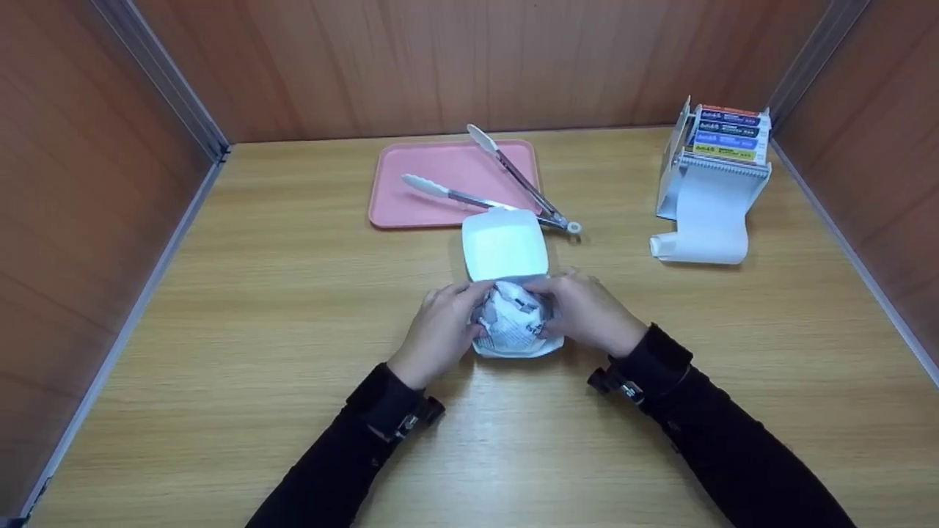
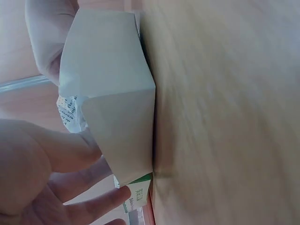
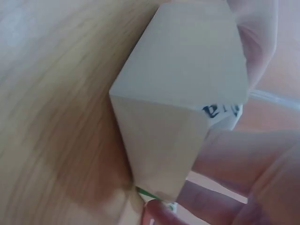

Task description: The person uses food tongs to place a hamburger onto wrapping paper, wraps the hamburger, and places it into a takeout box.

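Note:
A round paper-wrapped bundle, white with dark newsprint-like lettering, sits in the base of a small white carton. The carton's lid is raised and leans back, away from the person. From the left side my left hand holds the bundle, thumb near the front and fingers toward the back. My right hand grips it likewise from the right. In the right wrist view the carton hides most of the bundle and some fingertips. What the paper wraps cannot be seen.
Behind the carton lies a pink tray. Spread tongs with pale tips rest across it, their hinge end past its right front corner. At the back right stands a dispenser with a roll of white paper hanging forward. Wooden walls border the table.

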A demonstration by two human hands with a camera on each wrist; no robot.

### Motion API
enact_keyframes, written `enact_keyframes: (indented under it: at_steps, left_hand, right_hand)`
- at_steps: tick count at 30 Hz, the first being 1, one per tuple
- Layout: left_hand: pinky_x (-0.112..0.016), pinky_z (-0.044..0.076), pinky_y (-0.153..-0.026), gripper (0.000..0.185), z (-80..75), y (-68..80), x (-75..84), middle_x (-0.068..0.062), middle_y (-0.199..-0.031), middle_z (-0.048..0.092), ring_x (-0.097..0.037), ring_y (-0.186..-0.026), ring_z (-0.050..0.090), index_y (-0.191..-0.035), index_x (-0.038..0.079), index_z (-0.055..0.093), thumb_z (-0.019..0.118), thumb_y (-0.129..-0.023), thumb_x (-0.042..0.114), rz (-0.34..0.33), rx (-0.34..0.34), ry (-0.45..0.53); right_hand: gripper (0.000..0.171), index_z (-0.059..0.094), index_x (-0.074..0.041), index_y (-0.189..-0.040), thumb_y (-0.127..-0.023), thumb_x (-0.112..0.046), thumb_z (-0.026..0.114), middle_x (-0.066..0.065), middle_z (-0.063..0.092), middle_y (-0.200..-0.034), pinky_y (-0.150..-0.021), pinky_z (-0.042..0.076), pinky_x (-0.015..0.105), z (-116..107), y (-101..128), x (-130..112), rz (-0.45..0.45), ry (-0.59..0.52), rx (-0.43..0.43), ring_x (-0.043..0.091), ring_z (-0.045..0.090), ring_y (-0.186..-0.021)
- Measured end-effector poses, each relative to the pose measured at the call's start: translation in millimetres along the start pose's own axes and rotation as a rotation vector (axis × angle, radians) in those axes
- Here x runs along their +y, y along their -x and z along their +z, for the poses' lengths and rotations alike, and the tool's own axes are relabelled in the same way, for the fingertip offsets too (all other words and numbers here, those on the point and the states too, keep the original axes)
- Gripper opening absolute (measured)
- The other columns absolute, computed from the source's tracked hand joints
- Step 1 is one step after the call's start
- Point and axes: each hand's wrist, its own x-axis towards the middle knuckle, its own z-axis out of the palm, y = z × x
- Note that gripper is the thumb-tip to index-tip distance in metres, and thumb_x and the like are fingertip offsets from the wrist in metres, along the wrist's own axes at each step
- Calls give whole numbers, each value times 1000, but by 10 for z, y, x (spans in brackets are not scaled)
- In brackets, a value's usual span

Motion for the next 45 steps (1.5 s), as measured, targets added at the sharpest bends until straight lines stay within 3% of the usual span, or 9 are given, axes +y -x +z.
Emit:
enact_keyframes:
  at_steps: [4,10,17,22,26,35,41,45]
  left_hand:
    - [-55,42,-113,67,-30,-49,5,-14,-141,69,-39,-137,58,-147,11,64,88,-84,2,-26,-37,-18]
    - [-56,41,-114,60,-58,-83,-23,-7,-134,74,-38,-138,56,-139,18,73,92,-82,10,-103,-74,-41]
    - [-51,44,-106,60,-41,-116,-37,-5,-128,76,-32,-127,61,-135,21,75,94,-79,11,-126,-68,-22]
    - [-49,45,-107,63,-29,-144,-69,-6,-116,79,-28,-110,67,-137,17,74,94,-78,11,-153,-61,52]
    - [-48,48,-107,69,-20,-124,-83,-4,-120,79,-27,-105,70,-140,16,71,94,-76,7,-155,-37,98]
    - [-51,50,-104,62,-37,-123,-49,-9,-125,77,-31,-110,74,-136,17,74,95,-77,10,-114,-27,-5]
    - [-45,55,-94,69,-70,-94,-87,-7,-115,80,-23,-87,67,-141,17,71,94,-77,7,-132,-38,35]
    - [-41,56,-102,64,-105,-58,-160,-9,-133,73,-20,-110,71,-141,10,69,92,-81,8,-142,-78,142]
  right_hand:
    - [68,69,-7,-140,-77,-5,94,13,72,-135,-105,46,54,-5,6,-7,5,36,1,34,64,-121]
    - [69,69,-10,-141,-77,-9,95,11,69,-141,-113,43,55,5,-13,23,24,1,-8,34,62,-130]
    - [81,58,-9,-152,-79,-10,94,19,58,-153,-114,47,56,-77,41,0,20,23,-103,40,56,-137]
    - [81,64,-8,-146,-73,-14,98,16,66,-145,-113,44,58,-47,18,44,11,47,-41,37,62,-132]
    - [72,71,-2,-136,-72,-16,100,15,72,-134,-109,46,58,12,-1,47,-15,99,14,36,65,-124]
    - [63,73,1,-130,-74,-12,98,15,71,-134,-111,50,52,57,-34,17,-13,58,20,36,64,-126]
    - [68,68,1,-138,-76,-8,96,15,66,-141,-114,49,49,79,-45,41,-1,-24,-24,35,61,-132]
    - [70,63,1,-144,-82,-7,93,11,53,-143,-106,53,44,39,-15,34,18,-66,-55,29,57,-125]
